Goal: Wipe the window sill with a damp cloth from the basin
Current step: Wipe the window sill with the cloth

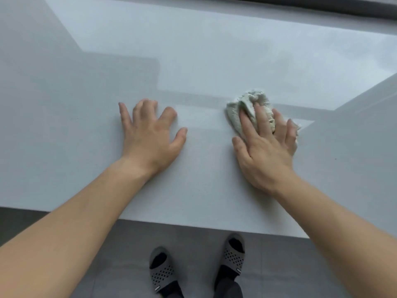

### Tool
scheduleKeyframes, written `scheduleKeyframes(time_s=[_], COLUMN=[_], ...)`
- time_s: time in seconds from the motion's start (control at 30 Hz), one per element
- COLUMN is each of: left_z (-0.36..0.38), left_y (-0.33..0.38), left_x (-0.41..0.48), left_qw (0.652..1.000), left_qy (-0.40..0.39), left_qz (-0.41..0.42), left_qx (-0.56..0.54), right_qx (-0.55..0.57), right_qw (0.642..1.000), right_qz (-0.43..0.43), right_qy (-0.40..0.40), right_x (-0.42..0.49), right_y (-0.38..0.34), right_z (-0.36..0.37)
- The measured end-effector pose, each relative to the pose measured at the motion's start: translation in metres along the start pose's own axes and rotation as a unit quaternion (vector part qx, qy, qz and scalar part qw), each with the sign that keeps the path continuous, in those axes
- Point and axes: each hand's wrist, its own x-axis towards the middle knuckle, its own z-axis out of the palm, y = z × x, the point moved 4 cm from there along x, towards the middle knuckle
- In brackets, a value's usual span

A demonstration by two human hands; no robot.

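Observation:
A wide pale grey window sill [193,61] fills most of the view. My right hand [266,147] presses flat on a bunched pale green cloth [247,106], fingers spread over it, right of the sill's middle. The cloth sticks out beyond my fingertips and a little to the right of my hand. My left hand [150,134] rests palm down on the bare sill to the left of the cloth, fingers apart, holding nothing. A faint streak crosses the sill between the two hands. No basin is in view.
The dark window frame [322,5] runs along the top right. The sill's front edge [193,224] lies near me, with grey floor tiles [107,265] below it and my two feet in grey slippers [163,269]. A side wall [369,117] rises at the right.

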Motion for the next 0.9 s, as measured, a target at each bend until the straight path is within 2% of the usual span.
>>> scheduleKeyframes(time_s=[0.1,0.17,0.2,0.33,0.37,0.4,0.47,0.53,0.6,0.73,0.8,0.9], left_z=[-0.002,0.008,0.015,0.025,0.025,0.025,0.023,0.02,0.017,0.012,0.014,0.021], left_y=[0.017,0.026,0.027,0.028,0.028,0.028,0.03,0.03,0.032,0.043,0.05,0.064], left_x=[0.034,0.051,0.054,0.052,0.052,0.053,0.054,0.056,0.059,0.076,0.091,0.114], left_qw=[0.999,0.999,0.999,0.999,0.999,0.999,0.999,0.999,0.998,0.996,0.995,0.997], left_qy=[0.03,0.001,-0.016,-0.024,-0.021,-0.02,-0.016,-0.012,-0.006,0.047,0.053,0.025], left_qz=[-0.016,-0.026,-0.03,-0.032,-0.033,-0.034,-0.035,-0.044,-0.052,-0.068,-0.068,-0.049], left_qx=[-0.031,-0.036,-0.02,0.021,0.02,0.02,0.021,0.017,0.022,-0.021,-0.054,-0.059], right_qx=[-0.012,-0.023,-0.025,0.034,0.044,0.043,0.015,-0.006,-0.011,0.023,0.02,-0.009], right_qw=[0.99,0.98,0.981,0.999,0.999,0.999,0.99,0.98,0.984,0.998,0.996,0.981], right_qz=[-0.141,-0.197,-0.191,-0.014,-0.003,-0.027,-0.137,-0.199,-0.179,-0.046,-0.079,-0.194], right_qy=[-0.012,-0.031,-0.03,-0.014,-0.006,0.002,0.008,-0.01,0.001,0.021,0.026,0.002], right_x=[-0.029,-0.022,-0.004,0.084,0.09,0.087,0.067,0.067,0.106,0.171,0.164,0.15], right_y=[-0.02,-0.007,0.005,0.025,0.016,0.005,-0.013,-0.004,0.016,0.025,0.014,0.021], right_z=[0.004,0.0,-0.003,-0.016,-0.015,-0.012,-0.007,-0.008,-0.014,-0.021,-0.019,-0.019])
